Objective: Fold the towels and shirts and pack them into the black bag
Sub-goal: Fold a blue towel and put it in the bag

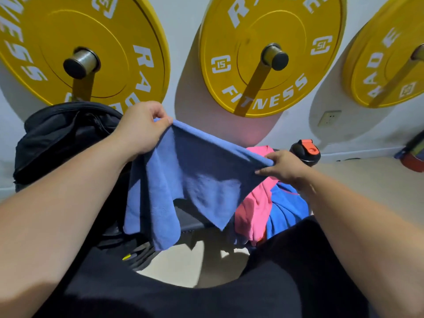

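Blue towel (195, 180) held up in the air, left hand (142, 127) and right hand (283, 167) each pinching a top corner. Best to keep the edge taut, match corners (lower hem hangs uneven), then fold toward black bag (62, 136) at left.

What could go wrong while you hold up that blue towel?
The blue towel is pinched only at its top edge by the left hand and right hand, so a corner might slip and drop to the floor. Its hanging end could fold crookedly. The right hand is close to the black bottle and might knock it over. The pink shirt looks likely to slide off.
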The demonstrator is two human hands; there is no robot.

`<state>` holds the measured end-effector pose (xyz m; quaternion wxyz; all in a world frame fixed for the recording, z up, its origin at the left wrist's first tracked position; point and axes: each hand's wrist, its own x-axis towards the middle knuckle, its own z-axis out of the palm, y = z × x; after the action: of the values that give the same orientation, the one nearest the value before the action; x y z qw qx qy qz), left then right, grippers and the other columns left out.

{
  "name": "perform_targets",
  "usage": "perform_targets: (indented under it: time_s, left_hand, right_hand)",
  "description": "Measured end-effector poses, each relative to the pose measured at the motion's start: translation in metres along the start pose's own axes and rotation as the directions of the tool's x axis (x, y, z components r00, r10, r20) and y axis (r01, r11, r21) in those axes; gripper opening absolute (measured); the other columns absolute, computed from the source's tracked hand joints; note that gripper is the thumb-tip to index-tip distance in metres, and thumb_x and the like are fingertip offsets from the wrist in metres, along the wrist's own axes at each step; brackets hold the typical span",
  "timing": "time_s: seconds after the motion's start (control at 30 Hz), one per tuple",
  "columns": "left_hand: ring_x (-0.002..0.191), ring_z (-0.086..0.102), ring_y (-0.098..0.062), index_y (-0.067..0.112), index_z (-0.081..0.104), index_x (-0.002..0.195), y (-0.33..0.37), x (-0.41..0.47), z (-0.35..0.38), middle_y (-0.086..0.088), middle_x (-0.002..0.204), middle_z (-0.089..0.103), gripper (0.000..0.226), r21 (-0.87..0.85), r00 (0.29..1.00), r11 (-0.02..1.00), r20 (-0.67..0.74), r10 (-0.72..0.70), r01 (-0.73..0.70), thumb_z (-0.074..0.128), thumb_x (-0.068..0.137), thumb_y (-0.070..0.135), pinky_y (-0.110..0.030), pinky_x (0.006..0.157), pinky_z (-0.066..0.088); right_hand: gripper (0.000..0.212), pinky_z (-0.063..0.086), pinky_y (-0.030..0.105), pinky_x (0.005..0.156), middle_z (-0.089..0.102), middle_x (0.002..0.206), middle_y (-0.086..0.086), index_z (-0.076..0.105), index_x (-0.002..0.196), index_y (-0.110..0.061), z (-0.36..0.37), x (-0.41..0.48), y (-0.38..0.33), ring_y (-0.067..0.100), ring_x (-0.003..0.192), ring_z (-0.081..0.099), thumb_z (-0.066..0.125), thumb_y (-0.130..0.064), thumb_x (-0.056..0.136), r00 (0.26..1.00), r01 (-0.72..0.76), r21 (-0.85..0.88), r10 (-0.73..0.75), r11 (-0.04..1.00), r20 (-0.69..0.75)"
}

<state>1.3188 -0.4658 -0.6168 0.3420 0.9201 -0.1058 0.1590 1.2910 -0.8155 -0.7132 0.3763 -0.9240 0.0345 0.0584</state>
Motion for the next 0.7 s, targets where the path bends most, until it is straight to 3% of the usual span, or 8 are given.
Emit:
perform_targets:
  time_s: [0.1, 0.17, 0.23, 0.3, 0.4, 0.47, 0.6, 0.7]
  left_hand:
    - [0.072, 0.054, -0.024, 0.013, 0.062, 0.073, -0.014, -0.010, 0.011, -0.001, 0.070, 0.060, 0.021, 0.074, 0.998, 0.997, 0.052, -0.039, 0.035, 0.066, 0.091, 0.024, -0.033, 0.061, 0.038]
    - [0.071, 0.055, -0.022, 0.014, 0.063, 0.071, -0.019, -0.017, 0.018, 0.000, 0.070, 0.061, 0.023, 0.116, 0.986, 0.991, 0.142, -0.088, 0.072, 0.067, 0.090, 0.026, -0.032, 0.059, 0.038]
    - [0.070, 0.057, -0.020, 0.015, 0.066, 0.071, -0.021, -0.020, 0.025, -0.001, 0.072, 0.065, 0.023, 0.101, 0.955, 0.988, 0.261, -0.141, 0.118, 0.070, 0.089, 0.028, -0.032, 0.062, 0.040]
    - [0.069, 0.055, -0.017, 0.012, 0.066, 0.073, -0.021, -0.024, 0.028, -0.004, 0.070, 0.065, 0.023, -0.044, 0.882, 0.977, 0.441, -0.168, 0.208, 0.071, 0.089, 0.026, -0.032, 0.065, 0.041]
    - [0.063, 0.052, -0.016, 0.010, 0.063, 0.079, -0.019, -0.032, 0.029, -0.007, 0.068, 0.057, 0.020, -0.221, 0.635, 0.864, 0.760, -0.138, 0.452, 0.072, 0.089, 0.024, -0.029, 0.058, 0.039]
    - [0.060, 0.047, -0.015, 0.014, 0.061, 0.076, -0.023, -0.034, 0.041, -0.005, 0.067, 0.052, 0.023, -0.204, 0.573, 0.862, 0.811, -0.117, 0.464, 0.072, 0.084, 0.031, -0.028, 0.055, 0.034]
    - [0.058, 0.041, -0.016, 0.017, 0.055, 0.067, -0.047, -0.030, 0.100, -0.001, 0.061, 0.047, 0.034, -0.032, 0.751, 0.938, 0.608, -0.256, 0.346, 0.070, 0.088, 0.038, -0.029, 0.055, 0.030]
    - [0.061, 0.043, -0.019, 0.012, 0.057, 0.072, -0.063, -0.027, 0.146, -0.002, 0.064, 0.052, 0.030, 0.033, 0.827, 0.936, 0.458, -0.326, 0.351, 0.067, 0.091, 0.033, -0.030, 0.056, 0.030]
  right_hand:
    - [0.012, 0.045, 0.037, 0.075, 0.072, 0.081, 0.009, 0.076, 0.088, -0.008, -0.011, -0.014, 0.011, 0.022, 0.078, 0.056, 0.081, -0.014, 0.079, 0.998, -0.057, 0.356, 0.044, 0.933, 0.045]
    - [0.019, 0.044, 0.046, 0.088, 0.072, 0.107, 0.022, 0.075, 0.100, -0.008, -0.023, -0.023, 0.010, 0.030, 0.094, 0.060, 0.074, -0.020, 0.085, 0.995, -0.101, 0.556, 0.077, 0.825, 0.066]
    - [0.024, 0.046, 0.043, 0.085, 0.071, 0.103, 0.020, 0.071, 0.103, -0.005, -0.036, -0.032, 0.003, 0.032, 0.092, 0.062, 0.065, -0.026, 0.094, 0.993, -0.121, 0.649, 0.099, 0.751, 0.071]
    - [0.022, 0.051, 0.031, 0.073, 0.071, 0.088, 0.012, 0.071, 0.093, -0.007, -0.051, -0.039, -0.002, 0.026, 0.083, 0.065, 0.060, -0.025, 0.098, 0.990, -0.141, 0.644, 0.109, 0.752, 0.090]
    - [0.027, 0.051, 0.024, 0.060, 0.071, 0.072, 0.005, 0.068, 0.075, -0.011, -0.069, -0.044, -0.006, 0.017, 0.069, 0.068, 0.060, -0.022, 0.098, 0.977, -0.192, 0.516, 0.111, 0.835, 0.184]
    - [0.026, 0.049, 0.021, 0.057, 0.069, 0.071, 0.003, 0.068, 0.076, -0.012, -0.074, -0.039, -0.006, 0.014, 0.065, 0.066, 0.061, -0.026, 0.098, 0.962, -0.252, 0.388, 0.186, 0.887, 0.199]
    - [0.025, 0.035, 0.024, 0.051, 0.053, 0.068, 0.010, 0.064, 0.078, -0.013, -0.054, -0.008, 0.011, 0.022, 0.059, 0.048, 0.062, -0.030, 0.095, 0.939, -0.342, 0.091, 0.343, 0.935, 0.005]
    - [0.022, 0.038, 0.024, 0.049, 0.053, 0.063, 0.009, 0.064, 0.083, -0.007, -0.021, 0.022, 0.025, 0.022, 0.050, 0.047, 0.057, -0.021, 0.097, 0.904, -0.425, 0.026, 0.425, 0.905, -0.040]
